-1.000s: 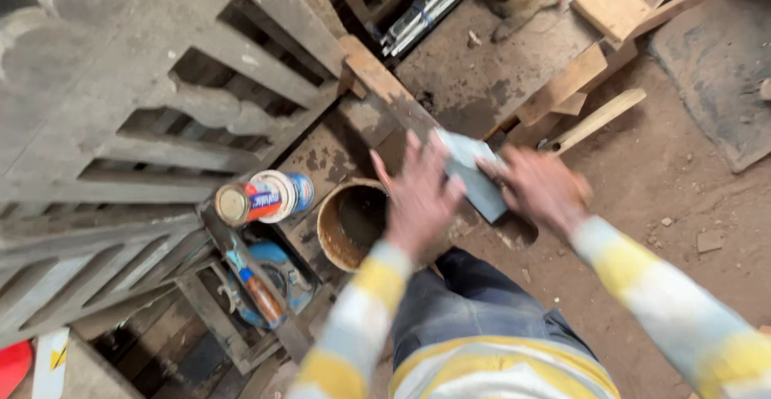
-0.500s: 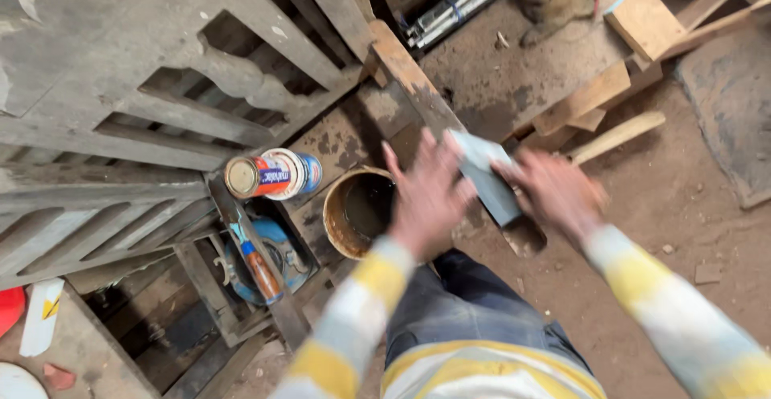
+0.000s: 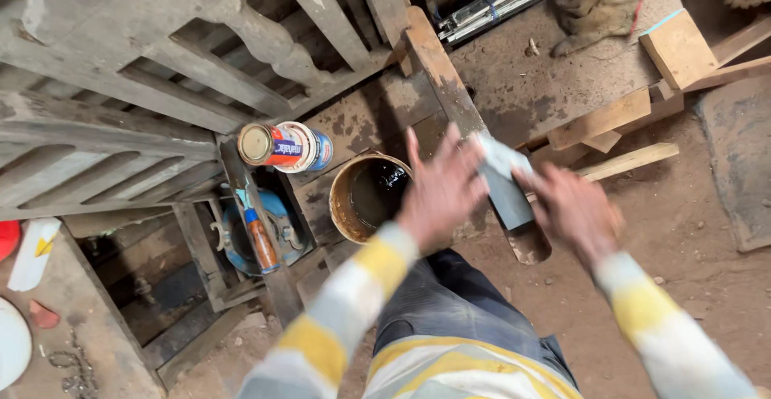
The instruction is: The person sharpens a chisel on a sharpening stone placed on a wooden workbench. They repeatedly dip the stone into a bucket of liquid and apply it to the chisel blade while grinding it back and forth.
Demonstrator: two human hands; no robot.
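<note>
**Fingers on a grey sheet**

Fingers of our left hand [image 3: 440,194] spread loose, touching the grey sheet [image 3: 506,184]; our right hand [image 3: 572,210] grips its lower edge; blur hides details; the sheet sits at three o'clock from the open paint tin [image 3: 365,198].

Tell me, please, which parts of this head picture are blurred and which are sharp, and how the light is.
Head view: both hands, left hand and right hand, are smeared by motion blur, as is the grey sheet between them; the tin can and the dark-filled bucket are sharp; light is soft and even, without hard shadows.
</note>
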